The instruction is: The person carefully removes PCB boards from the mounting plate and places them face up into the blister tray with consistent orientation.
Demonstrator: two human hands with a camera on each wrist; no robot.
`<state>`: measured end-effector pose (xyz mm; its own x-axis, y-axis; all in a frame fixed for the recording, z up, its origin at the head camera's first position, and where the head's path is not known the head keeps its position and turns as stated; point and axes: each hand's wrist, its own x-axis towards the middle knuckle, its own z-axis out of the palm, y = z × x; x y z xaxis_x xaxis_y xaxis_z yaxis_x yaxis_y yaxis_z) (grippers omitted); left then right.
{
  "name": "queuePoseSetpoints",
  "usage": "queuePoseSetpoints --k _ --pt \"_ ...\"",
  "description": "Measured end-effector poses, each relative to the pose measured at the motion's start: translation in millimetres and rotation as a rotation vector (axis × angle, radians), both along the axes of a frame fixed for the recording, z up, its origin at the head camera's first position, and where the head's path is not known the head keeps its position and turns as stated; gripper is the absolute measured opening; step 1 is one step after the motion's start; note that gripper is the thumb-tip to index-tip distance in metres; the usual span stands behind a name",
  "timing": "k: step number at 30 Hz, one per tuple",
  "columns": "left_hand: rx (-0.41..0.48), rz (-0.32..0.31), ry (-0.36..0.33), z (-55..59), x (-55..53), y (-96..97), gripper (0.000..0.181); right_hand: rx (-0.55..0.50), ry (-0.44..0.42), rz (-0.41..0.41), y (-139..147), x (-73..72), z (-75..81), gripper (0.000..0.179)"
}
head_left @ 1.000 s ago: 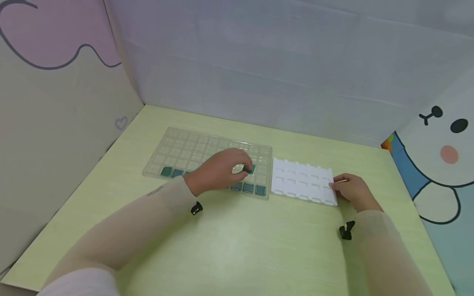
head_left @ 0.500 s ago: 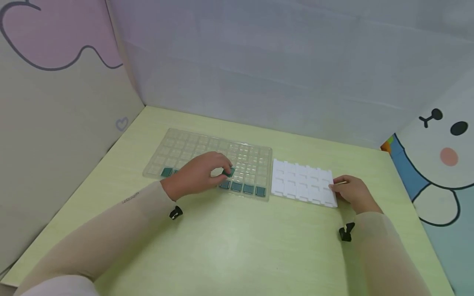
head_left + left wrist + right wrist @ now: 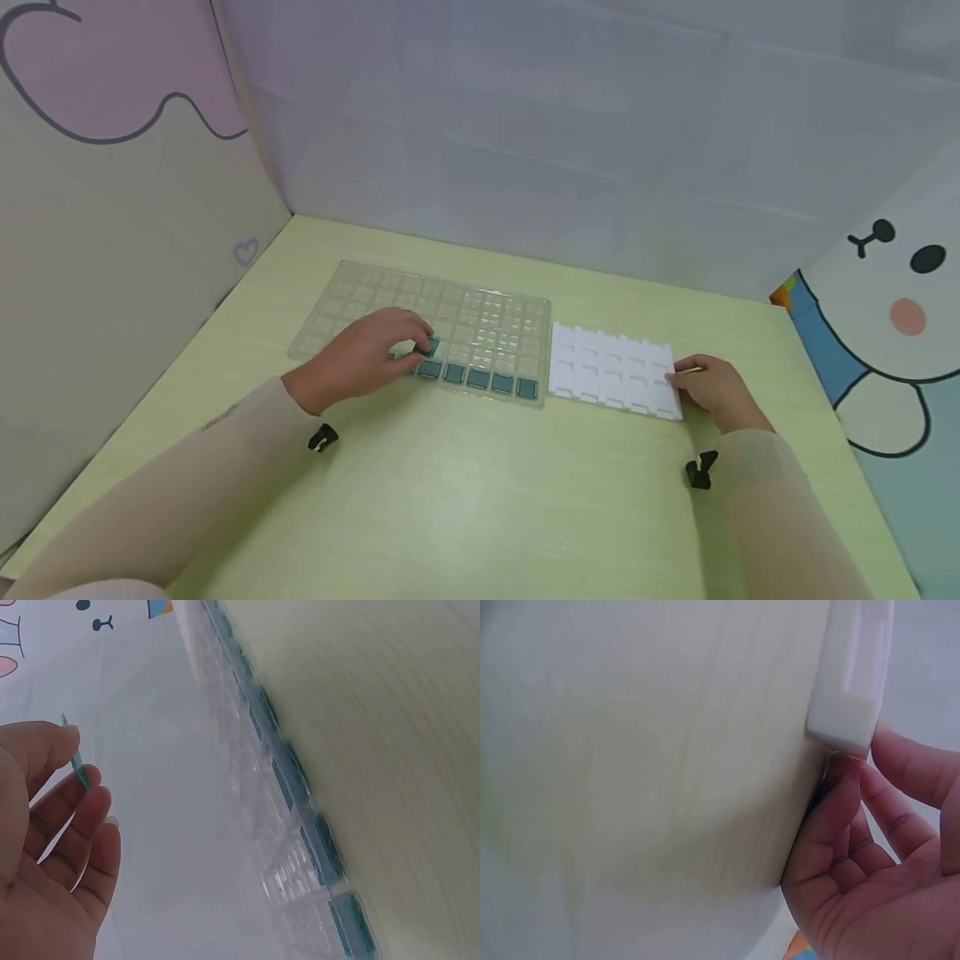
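My left hand (image 3: 363, 354) is raised over the front part of a clear plastic tray (image 3: 450, 312) with many square pockets. Between thumb and fingers it pinches a small green circuit chip (image 3: 430, 347), seen nearly edge-on as a thin green chip (image 3: 78, 766) in the left wrist view. Several similar chips (image 3: 478, 377) fill the tray's front row; the wrist and fingers hide that row's left end. My right hand (image 3: 708, 387) holds the right edge of a white pocketed tray (image 3: 611, 367), thumb at the upper edge and fingers at its end in the right wrist view.
Both trays lie side by side on a pale yellow table (image 3: 480, 492). A white back wall (image 3: 525, 150) and printed side panels (image 3: 135, 250) enclose the table on three sides. Small black clips (image 3: 324, 437) sit at the wrists.
My left hand has moved left along the clear tray with the chip in its fingers, uncovering more chips of the front row. The right hand and white tray stay put.
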<state>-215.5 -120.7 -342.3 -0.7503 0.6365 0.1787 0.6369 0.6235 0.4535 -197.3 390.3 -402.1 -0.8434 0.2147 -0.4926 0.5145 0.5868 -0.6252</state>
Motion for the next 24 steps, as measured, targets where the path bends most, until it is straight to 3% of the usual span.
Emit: queuePoseSetpoints --k 10,24 --pt "0.021 0.037 0.074 -5.3 -1.4 -32.3 0.012 -0.005 0.002 0.009 -2 0.8 2.5 0.044" --pt "0.001 0.152 0.079 -13.0 6.0 -85.4 0.015 -0.011 0.014 0.005 -2 1.7 0.7 0.045"
